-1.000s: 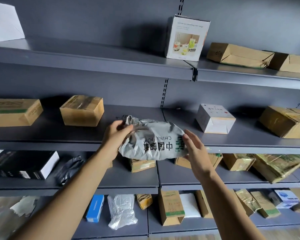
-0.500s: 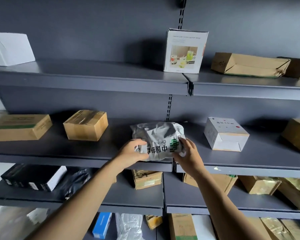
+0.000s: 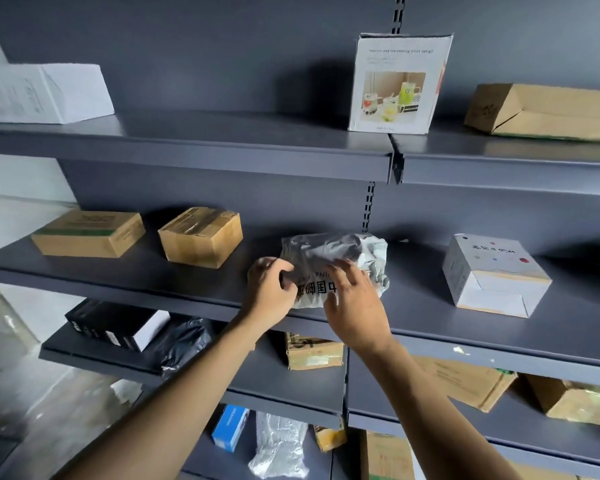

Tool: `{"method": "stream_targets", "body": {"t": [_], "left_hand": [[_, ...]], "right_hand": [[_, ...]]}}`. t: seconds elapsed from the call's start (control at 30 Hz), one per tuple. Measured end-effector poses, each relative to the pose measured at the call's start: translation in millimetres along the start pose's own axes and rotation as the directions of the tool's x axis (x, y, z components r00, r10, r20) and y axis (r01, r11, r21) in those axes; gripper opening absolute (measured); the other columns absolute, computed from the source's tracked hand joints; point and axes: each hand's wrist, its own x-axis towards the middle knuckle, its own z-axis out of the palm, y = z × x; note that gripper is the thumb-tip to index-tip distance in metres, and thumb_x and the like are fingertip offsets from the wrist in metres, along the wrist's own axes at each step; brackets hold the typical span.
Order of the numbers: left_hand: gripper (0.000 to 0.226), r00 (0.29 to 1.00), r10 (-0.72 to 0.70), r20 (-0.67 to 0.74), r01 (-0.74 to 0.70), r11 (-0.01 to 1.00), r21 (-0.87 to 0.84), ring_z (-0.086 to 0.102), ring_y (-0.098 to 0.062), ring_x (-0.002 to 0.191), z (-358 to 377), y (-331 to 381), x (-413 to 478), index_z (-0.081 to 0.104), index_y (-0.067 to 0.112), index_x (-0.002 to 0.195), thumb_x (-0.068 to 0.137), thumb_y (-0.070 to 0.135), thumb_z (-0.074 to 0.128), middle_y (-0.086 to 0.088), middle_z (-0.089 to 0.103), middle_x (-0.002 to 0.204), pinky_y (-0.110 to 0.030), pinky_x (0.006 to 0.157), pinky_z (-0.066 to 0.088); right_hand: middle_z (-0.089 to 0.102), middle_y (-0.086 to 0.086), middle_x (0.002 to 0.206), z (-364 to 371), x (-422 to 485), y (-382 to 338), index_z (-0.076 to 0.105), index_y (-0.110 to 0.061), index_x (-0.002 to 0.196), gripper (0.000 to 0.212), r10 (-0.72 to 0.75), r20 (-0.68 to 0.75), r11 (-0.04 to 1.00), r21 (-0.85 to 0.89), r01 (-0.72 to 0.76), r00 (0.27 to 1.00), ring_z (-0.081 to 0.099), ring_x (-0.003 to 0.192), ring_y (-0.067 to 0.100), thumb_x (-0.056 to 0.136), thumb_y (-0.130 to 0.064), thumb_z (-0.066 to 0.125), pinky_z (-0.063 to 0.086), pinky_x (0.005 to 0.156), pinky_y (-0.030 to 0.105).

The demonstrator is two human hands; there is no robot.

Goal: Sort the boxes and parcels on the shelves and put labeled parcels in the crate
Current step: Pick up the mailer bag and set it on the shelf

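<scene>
while the grey mailer parcel [image 3: 329,258] lies near the front edge of the middle shelf [image 3: 118,271], the left hand [image 3: 269,292] pinches its left end and the right hand [image 3: 354,303] rests spread-fingered on it, a taped cardboard box [image 3: 200,237] to its left.

I am watching my left hand [image 3: 271,289] pinching the left edge of the grey parcel [image 3: 340,252] lying on the middle shelf [image 3: 125,271], while my right hand [image 3: 357,306] is resting spread fingers on it.
</scene>
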Motion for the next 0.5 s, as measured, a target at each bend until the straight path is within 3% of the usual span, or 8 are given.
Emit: {"method": "stream_targets", "body": {"t": [0.2,0.4,0.5], "left_hand": [[0.025,0.997,0.039,-0.069,-0.04,0.999,-0.013,0.051,-0.024,0.114,-25.8,-11.0,8.5,0.066,0.002,0.11,0.086,-0.001,0.059,-0.01,0.059,0.112,-0.03,0.097,0.041],[0.024,0.997,-0.004,-0.071,-0.002,0.996,-0.089,0.051,-0.026,0.113,-54.9,-46.9,27.6,0.066,0.006,0.107,0.085,-0.001,0.06,-0.013,0.06,0.113,-0.028,0.095,0.038],[0.022,0.999,-0.025,-0.036,0.02,0.991,-0.129,0.052,-0.029,0.111,-77.1,-77.8,39.6,0.065,0.01,0.104,0.084,0.003,0.059,-0.013,0.06,0.112,-0.037,0.096,0.042]], "right_hand": [[0.057,0.016,0.131,16.5,12.1,-23.3,0.061,-0.006,0.13,0.051,-0.062,-0.023,0.998,0.03,0.062,0.998,0.054,0.123,0.034,0.08,0.002,0.06,0.049,0.104,0.042],[0.055,0.012,0.135,41.6,39.5,-63.9,0.056,-0.01,0.138,0.048,-0.02,0.097,0.999,0.045,0.015,0.995,0.054,0.122,0.031,0.09,-0.005,0.054,0.047,0.1,0.036],[0.049,0.008,0.143,60.8,57.6,-91.6,0.049,-0.016,0.144,0.051,0.048,0.189,0.996,0.066,-0.062,0.981,0.055,0.121,0.026,0.094,-0.008,0.051,0.043,0.097,0.03]]}}
